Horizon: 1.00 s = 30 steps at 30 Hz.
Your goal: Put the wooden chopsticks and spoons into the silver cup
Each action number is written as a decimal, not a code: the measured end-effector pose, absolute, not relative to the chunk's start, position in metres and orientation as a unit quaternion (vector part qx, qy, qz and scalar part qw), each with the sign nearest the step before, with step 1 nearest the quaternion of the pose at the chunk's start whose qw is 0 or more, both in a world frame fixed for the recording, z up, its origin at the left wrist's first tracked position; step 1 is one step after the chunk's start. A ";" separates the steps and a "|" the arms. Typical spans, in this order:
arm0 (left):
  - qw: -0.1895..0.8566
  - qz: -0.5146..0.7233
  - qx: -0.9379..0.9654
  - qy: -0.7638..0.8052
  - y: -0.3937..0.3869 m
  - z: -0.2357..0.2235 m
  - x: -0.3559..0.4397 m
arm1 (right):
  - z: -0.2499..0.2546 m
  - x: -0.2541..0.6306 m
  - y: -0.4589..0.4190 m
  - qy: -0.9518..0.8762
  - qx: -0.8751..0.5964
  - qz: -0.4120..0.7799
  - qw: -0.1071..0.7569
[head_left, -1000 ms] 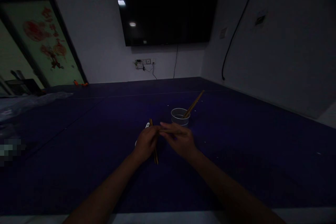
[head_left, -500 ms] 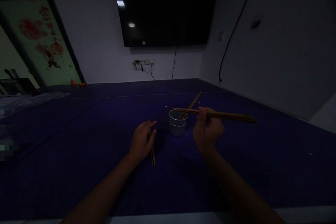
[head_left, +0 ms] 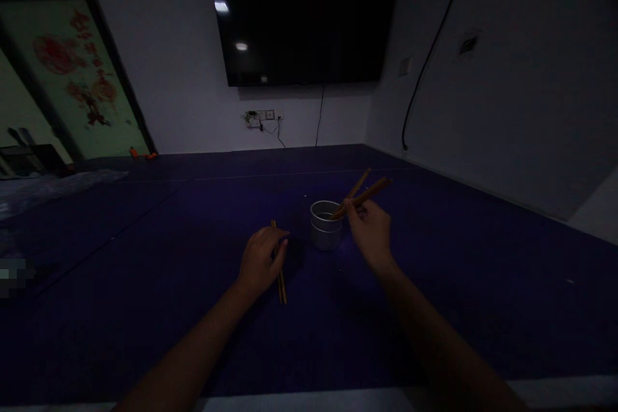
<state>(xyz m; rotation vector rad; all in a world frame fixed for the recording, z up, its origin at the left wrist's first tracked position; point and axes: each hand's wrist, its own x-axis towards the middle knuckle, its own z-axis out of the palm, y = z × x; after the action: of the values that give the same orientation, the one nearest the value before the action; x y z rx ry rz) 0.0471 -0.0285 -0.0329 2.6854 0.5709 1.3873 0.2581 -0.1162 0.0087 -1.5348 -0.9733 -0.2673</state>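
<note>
A small grey metal cup (head_left: 326,238) stands upright on the dark blue surface. A pair of chopsticks (head_left: 363,179) leans in it, slanting up to the right. My right hand (head_left: 373,232), to the cup's right, pinches more chopsticks (head_left: 379,187), whose lower ends dip inside the rim. Left of the cup, my left hand (head_left: 261,259) rests over another pair of chopsticks (head_left: 281,286) lying on the surface. Its thumb and index finger are apart, and the palm covers the middle of that pair. How deep the ends reach in the cup is hidden.
The blue surface (head_left: 159,328) runs back to a wall with a large black television (head_left: 309,19) and sockets (head_left: 265,114). Clear plastic wrap (head_left: 58,187) lies at the left, and a small orange object (head_left: 143,154) sits far back. The room is dim.
My right hand has moved slightly left and tilted its chopsticks from nearly level above the cup to slanting, lower ends now inside the rim. My left hand has barely moved.
</note>
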 end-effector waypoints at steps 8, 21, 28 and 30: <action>0.041 0.450 0.871 0.194 -0.029 -0.033 0.048 | -0.002 0.265 -0.106 -0.421 -0.630 -0.036 0.652; 0.044 0.442 0.872 0.203 -0.026 -0.033 0.047 | -0.003 0.264 -0.106 -0.402 -0.618 -0.009 0.675; 0.042 0.446 0.871 0.202 -0.027 -0.033 0.047 | -0.004 0.267 -0.105 -0.397 -0.626 -0.039 0.670; 0.042 0.446 0.871 0.201 -0.027 -0.033 0.047 | -0.004 0.267 -0.106 -0.394 -0.626 -0.044 0.671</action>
<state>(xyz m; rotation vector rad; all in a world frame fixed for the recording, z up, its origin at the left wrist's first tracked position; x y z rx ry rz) 0.0473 -0.0269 -0.0334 2.6666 0.6146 1.3636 0.2669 -0.1055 -0.0040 -1.4108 -0.8876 -0.0992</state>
